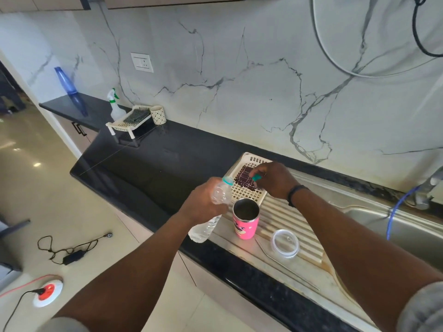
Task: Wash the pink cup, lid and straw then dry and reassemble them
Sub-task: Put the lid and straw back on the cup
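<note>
Beside the open pink cup [246,220], left grip [203,203] around a bottle [211,212], right grip [273,179] pinching its cap [257,177].

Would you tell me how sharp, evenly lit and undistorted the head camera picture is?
In the head view, wide-angle distortion bows the counter edge; daylight glares off the floor; the pink cup, lid and straw look fairly sharp, and the blue bottle looks smeared.

Both arms are reaching forward. The left hand [203,200] is gripping a clear bottle [211,212]; the right hand [273,179] is pinching a small teal cap [256,177].
</note>
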